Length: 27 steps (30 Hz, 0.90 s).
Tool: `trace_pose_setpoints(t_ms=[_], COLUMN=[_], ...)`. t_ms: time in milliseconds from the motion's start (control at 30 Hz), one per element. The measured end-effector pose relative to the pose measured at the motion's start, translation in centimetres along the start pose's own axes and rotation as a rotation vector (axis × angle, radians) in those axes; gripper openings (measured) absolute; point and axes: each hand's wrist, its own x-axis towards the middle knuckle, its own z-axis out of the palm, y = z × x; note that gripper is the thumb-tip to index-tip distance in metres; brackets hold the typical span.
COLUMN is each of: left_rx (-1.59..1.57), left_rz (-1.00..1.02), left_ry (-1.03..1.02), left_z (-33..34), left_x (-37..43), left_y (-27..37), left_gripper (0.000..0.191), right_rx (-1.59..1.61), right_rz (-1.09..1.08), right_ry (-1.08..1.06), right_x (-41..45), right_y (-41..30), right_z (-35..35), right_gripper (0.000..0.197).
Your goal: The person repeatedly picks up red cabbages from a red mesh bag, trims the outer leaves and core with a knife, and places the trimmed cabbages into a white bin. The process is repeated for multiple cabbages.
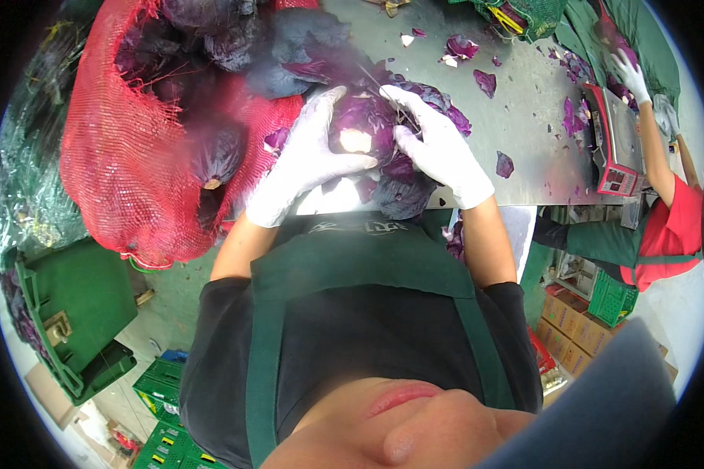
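A head of red cabbage (366,117) stands on the steel table with its pale cut stem end facing me. My left hand (314,152), in a white glove, is wrapped around its left and near side. On the other side my right hand (443,143), gloved too, grips a knife (368,75), its thin blade pointing up and left behind the cabbage. Most of the knife's handle is hidden in the fingers. Loose outer leaves (405,196) lie at the near table edge below the cabbage, and more trimmed leaves (440,102) are heaped behind my right hand.
A red mesh sack (123,158) of cabbages slumps at the left, beside a green bin (82,305). Leaf scraps dot the steel table (528,111). A co-worker in red (669,228) handles a netted cabbage near a scale (616,140) at right.
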Motion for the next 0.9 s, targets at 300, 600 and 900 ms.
trace_pose_setpoints(t_ms=[300,600,900], left_rx=[-0.001,0.03,-0.074], left_rz=[0.098,0.211,0.164], left_ry=[-0.093,-0.144,-0.307], left_z=[-0.8,-1.7,-3.1], left_x=[0.9,0.1,0.2], left_y=[0.2,-1.0,0.4], left_gripper=[0.111,0.115,0.104], right_rx=[-0.192,-0.519,-0.188], right_rz=[-0.157,0.233,0.194], right_ry=[0.1,0.266,0.037], right_x=[1.0,3.0,1.5], right_y=[1.6,10.8,1.0], right_z=[1.3,0.8,-0.7], right_gripper=[0.049,0.033,0.06])
